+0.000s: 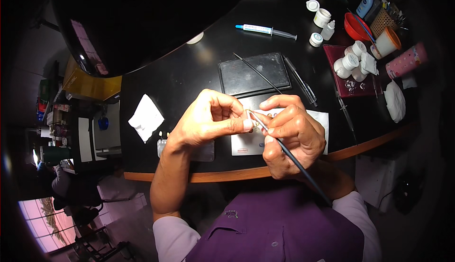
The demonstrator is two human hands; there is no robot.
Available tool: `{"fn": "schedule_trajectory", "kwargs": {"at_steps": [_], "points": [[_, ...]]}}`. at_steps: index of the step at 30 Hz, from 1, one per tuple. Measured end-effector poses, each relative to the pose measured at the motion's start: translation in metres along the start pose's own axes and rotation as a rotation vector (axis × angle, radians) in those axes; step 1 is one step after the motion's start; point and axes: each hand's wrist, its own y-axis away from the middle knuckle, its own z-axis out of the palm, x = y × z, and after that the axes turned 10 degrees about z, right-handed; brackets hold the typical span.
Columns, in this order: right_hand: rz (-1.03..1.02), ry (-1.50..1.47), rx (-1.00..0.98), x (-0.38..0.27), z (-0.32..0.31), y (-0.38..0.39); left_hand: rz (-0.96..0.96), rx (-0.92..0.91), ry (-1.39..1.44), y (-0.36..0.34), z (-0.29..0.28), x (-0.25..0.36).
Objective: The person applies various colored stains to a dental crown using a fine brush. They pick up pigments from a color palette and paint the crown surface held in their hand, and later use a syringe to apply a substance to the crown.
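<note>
My right hand (296,136) grips a slim brush (299,166) with a long dark handle, its metal neck between thumb and fingers. The tip points up and left toward my left hand (215,120). My left thumb and forefinger are pinched around a tiny pale piece (248,114), too small to name, and the brush tip is close beside it. Whether they touch, I cannot tell. Below both hands lies a white printed sheet (241,144), partly covered by them. Behind them is a flat black palette-like case (253,75) with a thin dark stick (256,71) across it.
Two pen-like tools (299,79) lie right of the case; a syringe (265,30) is behind. White jars (348,63) stand on a maroon tray (332,53), near a red bowl (356,26). A crumpled tissue (146,118) lies left. A large black shape (142,20) overhangs the upper left.
</note>
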Motion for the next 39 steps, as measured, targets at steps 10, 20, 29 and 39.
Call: {"fn": "schedule_trajectory", "kwargs": {"at_steps": [10,20,29,39], "points": [[-0.024,0.038,-0.023,0.001,-0.001,-0.003,-0.02,0.003,-0.007,0.0,0.0,-0.002],[0.024,-0.007,0.076,-0.002,0.004,-0.004,0.021,0.006,0.004,-0.001,0.002,-0.001],[-0.033,-0.069,0.06,-0.001,0.002,-0.002,0.067,-0.032,0.037,0.002,-0.003,-0.008],[-0.036,0.031,0.053,-0.003,-0.001,-0.005,0.025,-0.04,0.078,0.002,-0.004,0.0]]}}
